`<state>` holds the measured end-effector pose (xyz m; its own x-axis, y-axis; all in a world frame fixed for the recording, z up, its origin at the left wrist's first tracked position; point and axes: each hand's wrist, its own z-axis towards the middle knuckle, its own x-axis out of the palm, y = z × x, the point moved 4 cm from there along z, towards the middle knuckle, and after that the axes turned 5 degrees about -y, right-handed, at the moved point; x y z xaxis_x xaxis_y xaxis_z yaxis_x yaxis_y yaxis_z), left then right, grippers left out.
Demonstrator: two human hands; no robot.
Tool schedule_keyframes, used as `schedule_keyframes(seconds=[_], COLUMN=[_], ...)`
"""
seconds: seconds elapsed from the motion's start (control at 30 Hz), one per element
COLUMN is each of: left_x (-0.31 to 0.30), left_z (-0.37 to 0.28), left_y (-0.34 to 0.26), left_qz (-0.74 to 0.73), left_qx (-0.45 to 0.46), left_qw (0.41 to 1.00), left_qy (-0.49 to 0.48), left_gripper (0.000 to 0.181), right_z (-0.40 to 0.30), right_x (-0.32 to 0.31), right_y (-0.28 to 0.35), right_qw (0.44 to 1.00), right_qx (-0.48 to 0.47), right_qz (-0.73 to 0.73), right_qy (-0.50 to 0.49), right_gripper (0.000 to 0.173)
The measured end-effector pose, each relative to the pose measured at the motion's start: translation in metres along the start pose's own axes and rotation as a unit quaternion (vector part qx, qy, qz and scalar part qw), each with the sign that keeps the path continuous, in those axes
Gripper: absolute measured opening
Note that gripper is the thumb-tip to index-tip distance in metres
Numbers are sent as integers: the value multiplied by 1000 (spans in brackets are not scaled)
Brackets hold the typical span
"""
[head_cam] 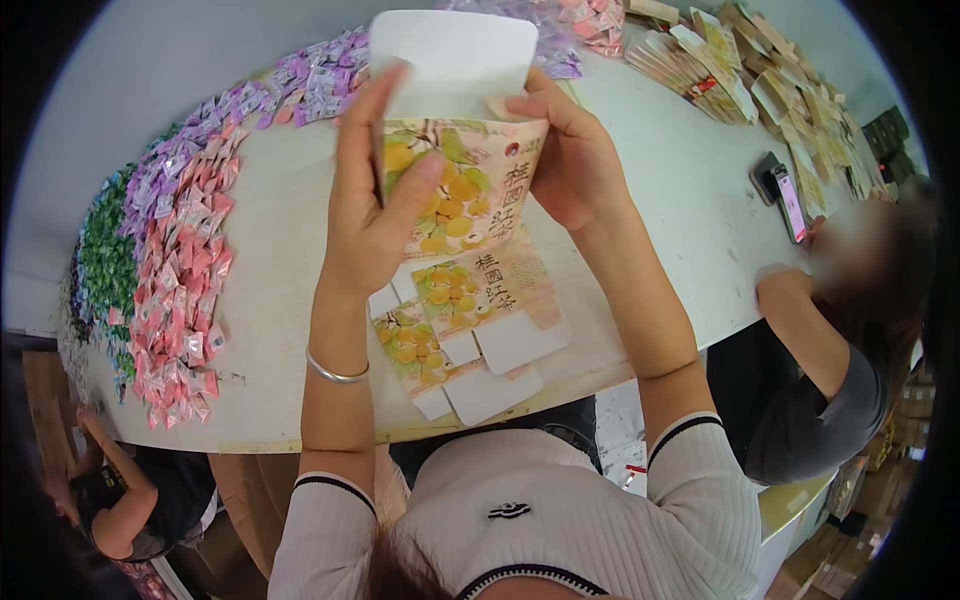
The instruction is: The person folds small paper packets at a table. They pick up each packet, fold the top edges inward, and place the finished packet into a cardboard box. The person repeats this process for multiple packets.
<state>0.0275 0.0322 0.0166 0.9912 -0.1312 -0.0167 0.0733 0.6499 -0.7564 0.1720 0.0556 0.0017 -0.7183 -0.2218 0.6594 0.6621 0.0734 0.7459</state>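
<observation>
My left hand (pixel 382 180) grips the left side of a printed paperboard box (pixel 457 187), its thumb across the front, which shows yellow fruit and writing. On the box's right upper edge is my right hand (pixel 570 150), its fingers at the opening. The white top flap (pixel 454 52) stands up. Below, on the table, lie flattened cartons with the same print: one (pixel 450 296) overlaps another (pixel 409 349), their white flaps towards me. Whether the held box contains anything cannot be seen.
Pink sachets (pixel 180 292), purple sachets (pixel 315 75) and green sachets (pixel 109 247) line the table's left and far edge. Cartons (pixel 697 67) are heaped at the far right. Beside two phones (pixel 787 202), a person (pixel 810 360) sits; another person (pixel 127 487) is at lower left.
</observation>
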Motion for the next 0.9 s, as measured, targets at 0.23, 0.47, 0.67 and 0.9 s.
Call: schedule_keyframes(seconds=[0.23,0.47,0.67,0.9], left_x=[-10,-17,-9,-8], left_z=[-9,1,1,1], left_y=[12,6,-2,-3], left_qz=[11,-85,-113,-102], left_qx=[-113,12,-47,-47], left_qw=[994,995,992,994], left_qy=[0,-43,-3,14], left_gripper=[23,39,57,55], right_z=[-1,-2,-5,-11], right_x=[-3,9,5,14], right_y=[3,20,18,17], right_qw=[999,971,934,950], right_qx=[-16,-95,-125,-94], right_qz=[-40,-130,-319,-262], right_qy=[-18,175,106,143], right_gripper=[38,27,33,25])
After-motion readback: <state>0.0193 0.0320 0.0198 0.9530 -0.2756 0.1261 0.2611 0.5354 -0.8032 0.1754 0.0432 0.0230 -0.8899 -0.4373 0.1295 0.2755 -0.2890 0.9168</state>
